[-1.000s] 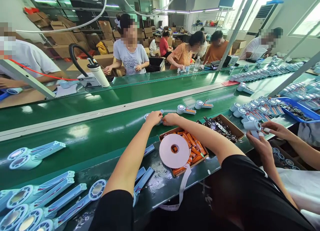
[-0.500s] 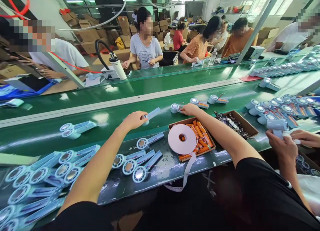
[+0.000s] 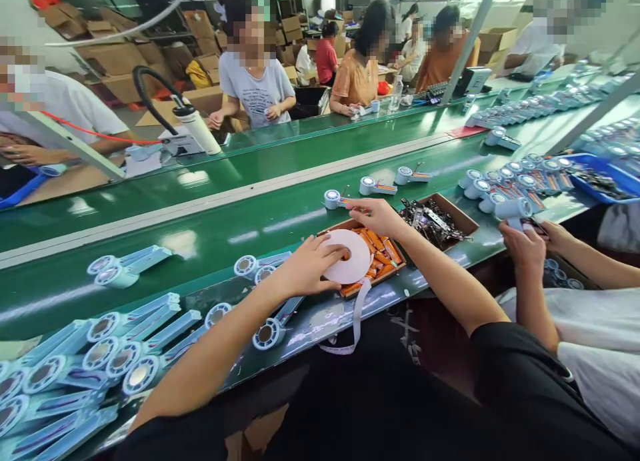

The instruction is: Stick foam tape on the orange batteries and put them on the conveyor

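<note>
My left hand [image 3: 317, 264] lies over a white roll of tape [image 3: 357, 264], fingers at its centre hole and thumb by its near edge. Under the roll is a cardboard box of orange-wrapped batteries [image 3: 384, 251]. Above the far edge of that box, my right hand [image 3: 377, 214] has its fingers stretched out and apart. Its fingertips come close to the handle of a pale blue handheld fan body [image 3: 333, 199] with an orange battery in it; whether they touch is unclear. Further fan bodies [image 3: 246, 266] lie beside my left forearm, partly hidden by it.
A box of small metal-and-black parts [image 3: 435, 218] stands right of the batteries. Fan bodies [image 3: 45, 374] pile up at left, more [image 3: 505, 181] at right. A co-worker's hands [image 3: 525, 241] hold a fan body at right. The green conveyor [image 3: 210, 214] runs beyond; people sit across it.
My left hand has let go of a fan body, now lying beside another, and come back onto the tape roll. My right hand has come off the fan handle slightly. The view has shifted right.
</note>
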